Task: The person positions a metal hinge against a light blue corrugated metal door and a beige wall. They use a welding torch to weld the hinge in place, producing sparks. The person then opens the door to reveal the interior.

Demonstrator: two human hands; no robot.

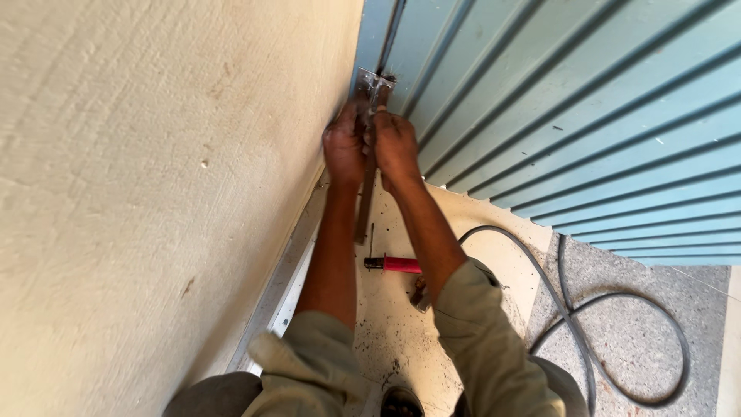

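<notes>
Both hands are closed around a long flat metal bar [366, 181] that is held upright against the corner where the cream plaster wall [154, 193] meets the blue corrugated shutter [587, 116]. The left hand [344, 147] is wrapped on the wall side of the bar and the right hand [394, 145] on the shutter side, the two being pressed just beside each other. The bar's upper end, a scuffed metal bracket [374, 83], is seen above the knuckles, touching the shutter's edge; its lower end hangs below the wrists, between the forearms. No container is seen. On the speckled floor [494, 232] beneath, a red-handled tool [395, 264] is laid near the right forearm, and a grey cable [617, 309] is looped well apart to the right.
</notes>
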